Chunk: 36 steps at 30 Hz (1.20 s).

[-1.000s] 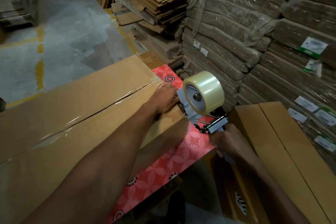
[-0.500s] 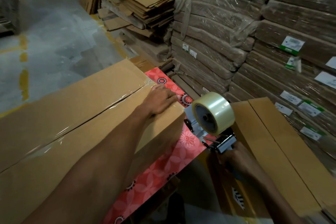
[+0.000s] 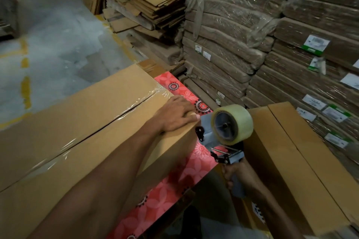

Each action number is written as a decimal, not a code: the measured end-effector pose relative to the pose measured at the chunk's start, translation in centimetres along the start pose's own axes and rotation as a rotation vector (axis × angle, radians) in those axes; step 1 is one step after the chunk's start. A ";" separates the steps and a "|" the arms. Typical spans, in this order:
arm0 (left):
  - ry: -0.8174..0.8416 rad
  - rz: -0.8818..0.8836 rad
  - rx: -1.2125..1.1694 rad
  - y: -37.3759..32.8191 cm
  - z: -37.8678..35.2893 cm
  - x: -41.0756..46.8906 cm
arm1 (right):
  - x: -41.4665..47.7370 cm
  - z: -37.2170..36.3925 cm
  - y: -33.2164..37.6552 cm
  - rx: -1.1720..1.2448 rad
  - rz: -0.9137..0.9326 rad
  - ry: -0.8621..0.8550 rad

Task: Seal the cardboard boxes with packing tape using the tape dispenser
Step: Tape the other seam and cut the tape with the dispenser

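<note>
Two boxes: a long brown cardboard box [image 3: 77, 122] lies on the red floral surface [image 3: 174, 190]; a second long brown box [image 3: 291, 151] sits just right of it, seam bare.
Seam: clear packing tape [image 3: 136, 103] shines along the first box's top, so that run looks done!
Left hand [image 3: 175, 115]: flat on that box's right end, fingers straight, pressing.
Right hand [image 3: 236, 174]: fingers curled round the grey tape dispenser [image 3: 223, 141], just off that box's right end.
Left to do: the second box, I'd judge.

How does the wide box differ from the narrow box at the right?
The wide box has clear tape along its seam; the narrow box has a bare seam. The wide box lies on the red table with the left hand flat on it; the narrow box stands beside the table. Both are plain brown cardboard with closed flaps.
</note>
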State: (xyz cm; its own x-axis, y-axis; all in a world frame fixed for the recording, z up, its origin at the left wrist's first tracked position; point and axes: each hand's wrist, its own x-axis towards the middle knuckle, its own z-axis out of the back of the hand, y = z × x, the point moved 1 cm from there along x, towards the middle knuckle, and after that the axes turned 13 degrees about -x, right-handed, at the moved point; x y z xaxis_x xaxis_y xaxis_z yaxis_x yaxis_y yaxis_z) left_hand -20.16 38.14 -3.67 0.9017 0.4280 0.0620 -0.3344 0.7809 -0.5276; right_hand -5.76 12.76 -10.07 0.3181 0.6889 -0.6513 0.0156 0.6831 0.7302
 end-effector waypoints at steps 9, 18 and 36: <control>-0.005 0.122 0.139 -1.9 -1.2 0.7 | 1.7 -1.1 -2.2 -0.112 -0.052 -0.304; -0.039 0.190 0.167 -3.2 -1.9 0.4 | 10.5 -0.1 4.1 -0.623 0.163 -0.377; -0.554 0.546 -0.231 6.9 7.8 -0.5 | 11.4 -3.7 23.2 -0.867 0.808 -0.476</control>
State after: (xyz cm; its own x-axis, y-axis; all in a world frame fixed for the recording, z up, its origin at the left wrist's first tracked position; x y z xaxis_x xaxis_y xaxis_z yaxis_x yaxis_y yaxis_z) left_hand -25.05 46.87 -0.76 0.3408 0.9320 0.1232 -0.5684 0.3087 -0.7627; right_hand -5.31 37.35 -1.37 0.2573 0.9489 0.1826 -0.9041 0.1697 0.3922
